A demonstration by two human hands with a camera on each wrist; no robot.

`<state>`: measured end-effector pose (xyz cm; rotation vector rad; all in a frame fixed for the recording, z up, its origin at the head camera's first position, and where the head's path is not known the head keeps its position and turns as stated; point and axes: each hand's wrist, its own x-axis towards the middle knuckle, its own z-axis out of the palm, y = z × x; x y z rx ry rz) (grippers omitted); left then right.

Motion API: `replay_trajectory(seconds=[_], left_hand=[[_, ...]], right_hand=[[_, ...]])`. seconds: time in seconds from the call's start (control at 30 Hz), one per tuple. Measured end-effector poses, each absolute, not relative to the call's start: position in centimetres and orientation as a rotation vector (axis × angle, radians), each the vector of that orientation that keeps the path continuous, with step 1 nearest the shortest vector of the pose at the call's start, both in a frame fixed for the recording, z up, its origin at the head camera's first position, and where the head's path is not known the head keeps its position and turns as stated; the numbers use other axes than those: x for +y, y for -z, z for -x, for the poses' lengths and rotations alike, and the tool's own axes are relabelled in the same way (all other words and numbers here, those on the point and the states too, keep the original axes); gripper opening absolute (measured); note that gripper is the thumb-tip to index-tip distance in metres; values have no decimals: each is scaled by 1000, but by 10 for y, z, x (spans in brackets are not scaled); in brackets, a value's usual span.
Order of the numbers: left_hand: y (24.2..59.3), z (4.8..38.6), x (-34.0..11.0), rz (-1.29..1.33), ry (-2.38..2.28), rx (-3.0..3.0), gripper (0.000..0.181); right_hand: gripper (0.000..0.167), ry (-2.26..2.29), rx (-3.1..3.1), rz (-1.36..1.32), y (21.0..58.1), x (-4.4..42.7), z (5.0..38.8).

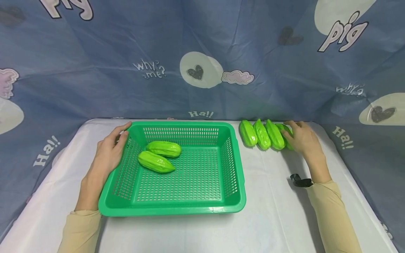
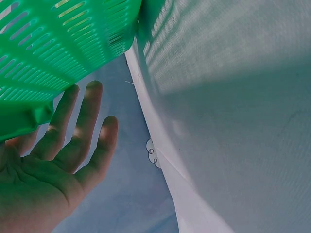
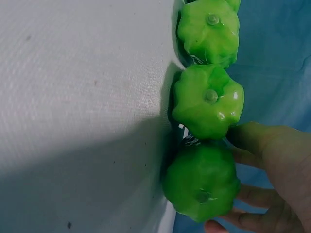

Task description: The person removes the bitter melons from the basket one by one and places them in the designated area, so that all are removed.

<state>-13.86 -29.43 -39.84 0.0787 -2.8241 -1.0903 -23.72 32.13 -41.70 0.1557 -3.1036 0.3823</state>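
Note:
A green plastic basket (image 1: 172, 212) stands on the white table with two bright green star fruits inside, one plump (image 1: 164, 149) and one pointed (image 1: 156, 162). My left hand (image 1: 109, 149) rests against its left rim near the far corner. In the left wrist view, that hand's fingers (image 2: 90, 114) are fairly straight and spread beside the perforated wall. Right of the basket, several star fruits (image 1: 261, 135) lie side by side. My right hand (image 1: 303, 138) holds the rightmost star fruit (image 3: 201, 182), thumb on one side and fingers round the other. The thumb also lies close to its neighbour (image 3: 209, 101).
A blue patterned cloth (image 1: 202, 52) rises behind the table (image 1: 269, 211) and along both sides. The fruit row lies near the far table edge. A black strap-like piece (image 1: 300, 181) sticks out at the right wrist.

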Motion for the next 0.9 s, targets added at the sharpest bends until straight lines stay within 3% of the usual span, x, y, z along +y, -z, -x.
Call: replay_trajectory(seconds=[0.9], left_hand=[[398, 139, -294, -76, 1084, -2815, 56]], right_hand=[[43, -187, -3004, -251, 388, 283, 223]])
